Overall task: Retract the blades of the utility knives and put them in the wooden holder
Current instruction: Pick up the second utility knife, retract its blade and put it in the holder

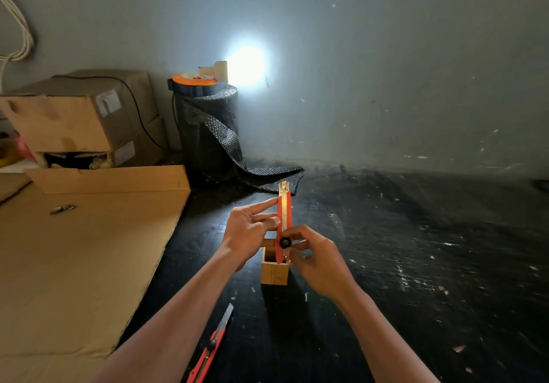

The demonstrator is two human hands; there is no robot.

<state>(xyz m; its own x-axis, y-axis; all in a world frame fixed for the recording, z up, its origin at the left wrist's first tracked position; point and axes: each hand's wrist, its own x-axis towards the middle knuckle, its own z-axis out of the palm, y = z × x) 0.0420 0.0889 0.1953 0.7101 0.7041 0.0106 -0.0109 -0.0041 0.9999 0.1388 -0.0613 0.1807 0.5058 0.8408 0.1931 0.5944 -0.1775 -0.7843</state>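
Observation:
A red utility knife (283, 213) stands nearly upright above the small wooden holder (274, 272), tip pointing away from me, its lower end at the holder's mouth. My left hand (249, 228) steadies the knife's body from the left with fingertips along its edge. My right hand (318, 261) pinches around the black locking knob on the knife's lower part. Little or no blade shows past the metal tip. A second red utility knife (212, 345) lies on the black surface near my left forearm, with its blade extended.
A large flat cardboard sheet (77, 258) covers the left side, with a small metal piece (62, 209) on it. Cardboard boxes (86, 115) are stacked at the back left. A black mesh roll (208, 133) with a bright lamp (214, 70) on top stands against the wall.

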